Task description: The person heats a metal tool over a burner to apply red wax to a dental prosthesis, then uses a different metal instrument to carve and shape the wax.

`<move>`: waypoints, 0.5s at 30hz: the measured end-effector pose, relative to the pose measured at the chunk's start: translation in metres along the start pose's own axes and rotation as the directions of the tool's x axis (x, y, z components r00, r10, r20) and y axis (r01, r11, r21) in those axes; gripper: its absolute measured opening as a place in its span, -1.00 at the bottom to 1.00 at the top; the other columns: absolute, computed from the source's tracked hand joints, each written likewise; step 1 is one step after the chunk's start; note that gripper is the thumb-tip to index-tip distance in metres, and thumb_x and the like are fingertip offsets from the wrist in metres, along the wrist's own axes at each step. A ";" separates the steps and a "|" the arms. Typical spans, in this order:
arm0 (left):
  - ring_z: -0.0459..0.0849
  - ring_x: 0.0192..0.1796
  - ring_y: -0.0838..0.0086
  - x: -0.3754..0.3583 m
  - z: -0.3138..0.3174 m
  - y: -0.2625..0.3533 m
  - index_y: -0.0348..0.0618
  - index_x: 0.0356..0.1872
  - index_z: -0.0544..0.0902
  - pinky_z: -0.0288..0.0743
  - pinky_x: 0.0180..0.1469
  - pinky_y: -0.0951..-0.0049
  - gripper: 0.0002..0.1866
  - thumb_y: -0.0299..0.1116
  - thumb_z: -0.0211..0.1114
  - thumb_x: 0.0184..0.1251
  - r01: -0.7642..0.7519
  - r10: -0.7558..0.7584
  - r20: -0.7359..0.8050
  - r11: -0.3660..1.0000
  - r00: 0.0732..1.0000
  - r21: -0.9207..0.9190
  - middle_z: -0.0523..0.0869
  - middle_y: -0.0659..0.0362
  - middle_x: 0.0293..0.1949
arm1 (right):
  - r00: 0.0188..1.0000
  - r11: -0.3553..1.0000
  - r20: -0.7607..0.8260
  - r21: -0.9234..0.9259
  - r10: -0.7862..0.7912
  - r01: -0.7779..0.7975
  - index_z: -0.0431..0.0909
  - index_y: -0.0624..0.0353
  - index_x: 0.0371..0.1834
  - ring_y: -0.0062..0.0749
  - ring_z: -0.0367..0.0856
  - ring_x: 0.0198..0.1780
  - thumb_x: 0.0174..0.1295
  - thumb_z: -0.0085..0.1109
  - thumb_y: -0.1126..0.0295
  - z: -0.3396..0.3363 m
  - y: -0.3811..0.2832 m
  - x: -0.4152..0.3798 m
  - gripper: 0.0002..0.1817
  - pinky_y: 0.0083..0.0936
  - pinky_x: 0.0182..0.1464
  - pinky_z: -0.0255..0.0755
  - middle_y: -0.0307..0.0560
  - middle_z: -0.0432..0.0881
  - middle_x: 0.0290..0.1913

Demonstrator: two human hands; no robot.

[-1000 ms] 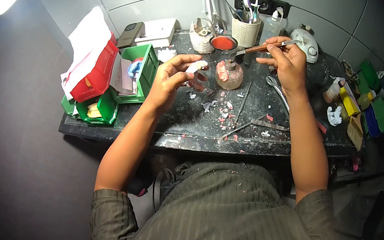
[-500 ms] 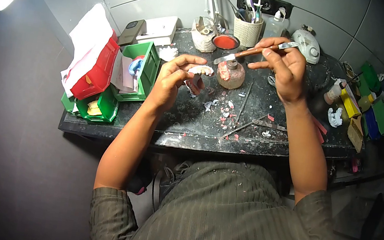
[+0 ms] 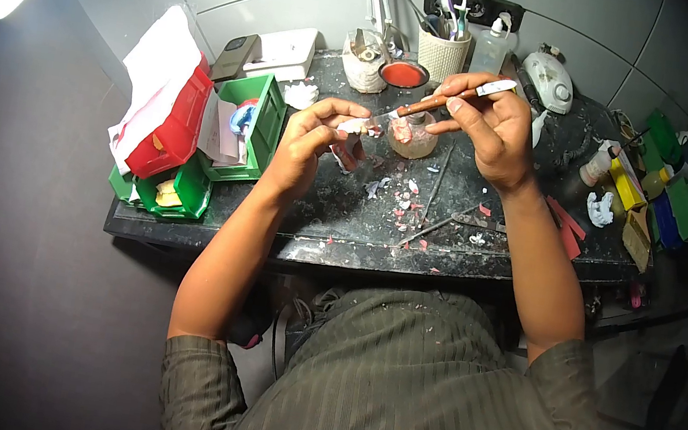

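The denture piece (image 3: 357, 124) sits pinched in my left hand (image 3: 305, 149), thumb & fingers closed on it, held up off the bench (image 3: 359, 235) just left of the spirit lamp (image 3: 413, 136). My right hand (image 3: 486, 128) is closed round the wax knife (image 3: 446, 99), wooden handle across the fingers, metal tip down-left & touching (or a hair off) the piece's right end. To do this bit well, I reckon: keep the left wrist braced so the piece doesn't wobble, bring the tip in at a shallow angle, light pressure only, short strokes, w/ the lamp close by so the blade can go back to heat w/o a long reach. Don't let the tip dig. The red wax dish (image 3: 404, 74) sits far side of the lamp, the tool cup (image 3: 439, 55) beyond that, green bins (image 3: 255, 126) left, loose instruments (image 3: 441, 221) & wax chips near me on the bench. Hard to see: the exact contact pt btwn tip & piece is tiny and smeared by the wide lens; can't tell if wax is on the blade, nor if the lamp is lit. The underside of the piece is hidden by my fingers. Probably an upper set w/ pink base, but that's a guess at this res. The bench's right end is dark & its small items blur together.
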State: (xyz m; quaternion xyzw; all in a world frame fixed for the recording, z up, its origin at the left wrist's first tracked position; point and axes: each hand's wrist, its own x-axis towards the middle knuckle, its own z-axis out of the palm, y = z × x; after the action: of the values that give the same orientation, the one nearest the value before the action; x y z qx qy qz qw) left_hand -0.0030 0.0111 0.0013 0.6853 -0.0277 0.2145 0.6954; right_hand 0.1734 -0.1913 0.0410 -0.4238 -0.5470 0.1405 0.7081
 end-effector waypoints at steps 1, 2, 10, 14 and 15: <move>0.76 -0.23 0.28 0.000 0.000 0.000 -0.42 0.14 0.56 0.67 -0.29 0.41 -0.51 -0.35 0.10 0.21 0.003 -0.003 -0.003 1.000 1.000 -0.002 0.75 -0.11 -0.02 | 1.000 1.000 0.006 0.000 0.002 -0.002 0.50 0.46 -0.04 -0.31 0.70 0.00 0.42 0.08 0.59 0.000 0.000 0.000 -0.85 -0.37 -0.07 0.81 0.06 0.60 -0.05; 0.77 -0.23 0.28 0.000 0.000 0.001 -0.42 0.14 0.55 0.67 -0.29 0.41 -0.51 -0.36 0.10 0.21 0.007 -0.007 -0.005 1.000 1.000 -0.005 0.75 -0.11 -0.02 | 1.000 1.000 0.006 0.000 0.002 -0.002 0.50 0.46 -0.04 -0.31 0.70 0.00 0.42 0.08 0.59 0.000 0.000 0.000 -0.85 -0.37 -0.07 0.81 0.06 0.60 -0.05; 0.76 -0.23 0.27 0.000 0.001 0.001 -0.43 0.16 0.54 0.67 -0.28 0.39 -0.49 -0.37 0.08 0.19 0.004 -0.004 -0.007 1.000 1.000 0.000 0.75 -0.12 -0.03 | 0.999 1.000 -0.048 -0.011 0.007 -0.007 0.52 0.47 -0.08 -0.32 0.71 -0.03 0.40 0.09 0.59 0.001 -0.001 0.001 -0.86 -0.38 -0.11 0.81 0.07 0.62 -0.07; 0.75 -0.22 0.26 0.000 0.002 0.004 -0.45 0.18 0.53 0.67 -0.26 0.37 -0.46 -0.35 0.05 0.18 -0.005 0.005 -0.013 1.000 1.000 0.013 0.76 -0.14 -0.04 | 0.967 0.994 -0.250 -0.106 -0.040 0.014 0.56 0.46 -0.13 -0.29 0.75 -0.08 0.37 0.08 0.60 -0.020 0.007 0.007 -0.87 -0.39 -0.19 0.82 0.12 0.66 -0.12; 0.75 -0.22 0.26 -0.001 0.002 0.004 -0.45 0.18 0.53 0.67 -0.26 0.37 -0.46 -0.35 0.05 0.18 -0.005 0.005 -0.015 1.000 1.000 0.013 0.76 -0.14 -0.04 | 0.963 0.992 -0.267 -0.125 -0.028 -0.006 0.56 0.47 -0.12 -0.28 0.75 -0.09 0.37 0.08 0.60 -0.023 0.008 0.008 -0.87 -0.39 -0.19 0.82 0.13 0.66 -0.12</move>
State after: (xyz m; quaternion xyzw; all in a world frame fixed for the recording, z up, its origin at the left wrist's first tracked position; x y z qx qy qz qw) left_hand -0.0043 0.0089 0.0051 0.6880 -0.0229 0.2217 0.6907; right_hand 0.1995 -0.1911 0.0392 -0.4793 -0.4563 0.0435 0.7484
